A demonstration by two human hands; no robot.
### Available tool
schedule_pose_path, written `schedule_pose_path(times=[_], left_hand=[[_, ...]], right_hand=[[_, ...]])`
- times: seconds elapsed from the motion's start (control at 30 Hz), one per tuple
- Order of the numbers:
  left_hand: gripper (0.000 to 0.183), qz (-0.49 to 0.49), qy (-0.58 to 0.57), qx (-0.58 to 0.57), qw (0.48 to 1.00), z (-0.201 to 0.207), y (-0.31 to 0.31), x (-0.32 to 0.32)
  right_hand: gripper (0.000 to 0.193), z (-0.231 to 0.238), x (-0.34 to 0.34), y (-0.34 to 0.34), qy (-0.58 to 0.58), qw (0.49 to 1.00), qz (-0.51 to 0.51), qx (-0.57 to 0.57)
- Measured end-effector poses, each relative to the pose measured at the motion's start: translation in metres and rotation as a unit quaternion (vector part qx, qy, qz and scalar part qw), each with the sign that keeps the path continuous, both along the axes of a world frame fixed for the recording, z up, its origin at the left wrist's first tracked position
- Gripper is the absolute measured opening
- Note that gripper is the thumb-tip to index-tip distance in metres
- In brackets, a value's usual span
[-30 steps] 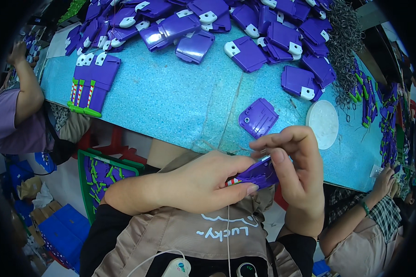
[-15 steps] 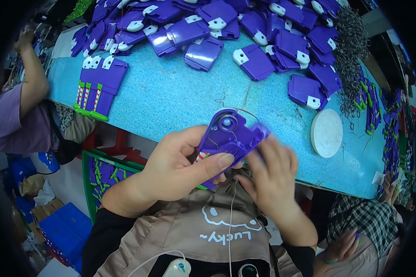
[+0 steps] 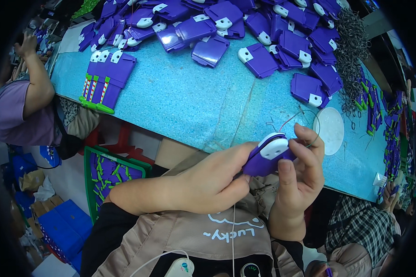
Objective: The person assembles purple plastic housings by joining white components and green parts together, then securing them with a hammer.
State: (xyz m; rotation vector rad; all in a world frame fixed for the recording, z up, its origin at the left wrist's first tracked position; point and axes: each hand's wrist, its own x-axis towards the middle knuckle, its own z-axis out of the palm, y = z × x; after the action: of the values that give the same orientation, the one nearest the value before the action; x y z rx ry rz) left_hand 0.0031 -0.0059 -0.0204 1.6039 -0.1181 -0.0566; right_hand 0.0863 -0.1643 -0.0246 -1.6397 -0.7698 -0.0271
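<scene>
Over my lap, just off the table's near edge, I have a purple plastic case (image 3: 262,167) with a rounded white end (image 3: 275,148). My left hand (image 3: 219,177) is closed round its left side. My right hand (image 3: 301,177) is at its right side, thumb in front and curled fingers against the edge. A narrow dark gap runs along the white end, between two shell halves. From there a thin wire (image 3: 315,138) loops up and right past my right fingers, with a short reddish stretch. My left hand hides the case's lower part.
The blue speckled table (image 3: 180,101) carries a heap of purple cases (image 3: 189,34) at the back and three joined-up ones with green ends (image 3: 101,87) at left. Right are a white round dish (image 3: 330,131) and piled metal rings (image 3: 351,46). A green crate (image 3: 88,184) stands lower left. People sit on both sides.
The case was open with its inside showing; now its white outer face is on top and the halves lie together. Both hands have shifted right, and my right hand has come onto it.
</scene>
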Motion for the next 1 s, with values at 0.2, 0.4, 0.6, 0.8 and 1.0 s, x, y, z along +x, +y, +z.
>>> schedule_pose_path(times=[0.2,0.4,0.6,0.8,1.0], left_hand=[[0.031,0.030,0.011,-0.049,0.998,0.002,-0.007,-0.002],[0.024,0.061,0.003,0.032,0.998,0.009,0.007,-0.001],[0.024,0.112,-0.153,0.079,0.979,0.002,0.007,0.008],[0.027,-0.010,-0.128,0.025,0.991,0.011,0.029,0.005],[0.027,0.043,-0.120,-0.055,0.990,0.010,0.034,-0.003]], right_hand=[[0.028,-0.006,0.001,0.002,0.022,0.999,0.029,0.026],[0.032,-0.001,-0.002,0.004,0.220,0.975,0.030,0.013],[0.028,0.003,0.002,0.002,0.028,0.995,0.085,-0.034],[0.029,0.015,-0.004,0.004,-0.055,0.988,0.128,-0.069],[0.033,0.017,0.011,-0.003,-0.125,0.973,0.132,-0.144]])
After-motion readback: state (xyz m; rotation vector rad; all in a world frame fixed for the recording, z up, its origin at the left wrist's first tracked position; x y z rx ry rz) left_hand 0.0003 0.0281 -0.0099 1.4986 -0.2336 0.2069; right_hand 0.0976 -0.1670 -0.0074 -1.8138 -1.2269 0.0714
